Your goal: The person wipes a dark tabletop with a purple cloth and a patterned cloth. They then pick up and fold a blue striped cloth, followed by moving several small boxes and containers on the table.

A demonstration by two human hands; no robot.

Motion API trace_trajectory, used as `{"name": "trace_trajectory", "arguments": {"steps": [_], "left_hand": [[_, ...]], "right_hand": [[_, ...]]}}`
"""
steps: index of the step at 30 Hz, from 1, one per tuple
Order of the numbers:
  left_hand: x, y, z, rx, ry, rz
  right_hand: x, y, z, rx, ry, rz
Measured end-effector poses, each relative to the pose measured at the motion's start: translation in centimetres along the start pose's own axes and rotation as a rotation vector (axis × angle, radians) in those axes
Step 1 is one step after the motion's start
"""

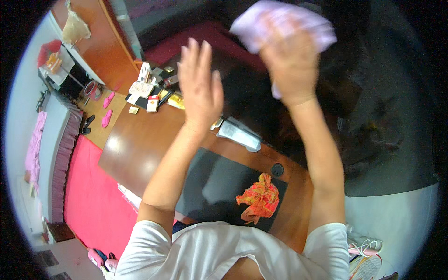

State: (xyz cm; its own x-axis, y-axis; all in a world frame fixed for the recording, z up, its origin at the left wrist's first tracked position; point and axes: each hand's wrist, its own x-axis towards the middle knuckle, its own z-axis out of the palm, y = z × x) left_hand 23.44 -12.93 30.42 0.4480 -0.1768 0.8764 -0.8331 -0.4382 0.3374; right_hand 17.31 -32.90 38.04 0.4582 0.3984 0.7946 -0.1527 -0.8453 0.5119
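Head view, right hand: the right hand is up toward 1 o'clock, back of the hand to the camera, lying over a cloth. Motion blur softens its fingers, so I cannot tell whether they are spread, pressed together or pinching the fabric.
Lilac cloth: the lilac cloth is at 1 o'clock, under the right hand and fanning out past the fingertips, with a small edge showing below the palm.
Left hand: the left hand is raised at 11 o'clock, fingers extended with slight gaps, thumb standing off toward 3 o'clock; contact with the surface behind it cannot be told.
Dark surface: a large, dark, glossy surface lies behind both hands, from 11 round to 3 o'clock.
Desk: the brown desk has a black mat toward 7 o'clock.
Orange cloth: a crumpled orange cloth rests on the mat at 5 o'clock.
Clear packet: a pale, shiny packet is near the centre.
Clutter: a red-and-white box sits among small items at 10 o'clock.
Floor: pink slippers lie between 9 and 10 o'clock.
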Motion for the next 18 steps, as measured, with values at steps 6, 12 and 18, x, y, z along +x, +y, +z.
{"name": "trace_trajectory", "arguments": {"steps": [6, 12, 18], "left_hand": [[-22.4, 1.3, -0.6, -0.057, -0.895, -0.258], [-15.5, -2.2, -1.9, -0.123, -0.656, -0.2], [2.3, -3.3, -0.7, -0.308, 0.034, -0.002]], "right_hand": [[-26.5, -11.7, 3.9, 0.437, -0.624, -0.391], [-15.8, -5.3, 0.9, 0.259, -0.472, -0.376], [5.4, -5.4, 3.0, -0.024, 0.048, 0.165]]}}
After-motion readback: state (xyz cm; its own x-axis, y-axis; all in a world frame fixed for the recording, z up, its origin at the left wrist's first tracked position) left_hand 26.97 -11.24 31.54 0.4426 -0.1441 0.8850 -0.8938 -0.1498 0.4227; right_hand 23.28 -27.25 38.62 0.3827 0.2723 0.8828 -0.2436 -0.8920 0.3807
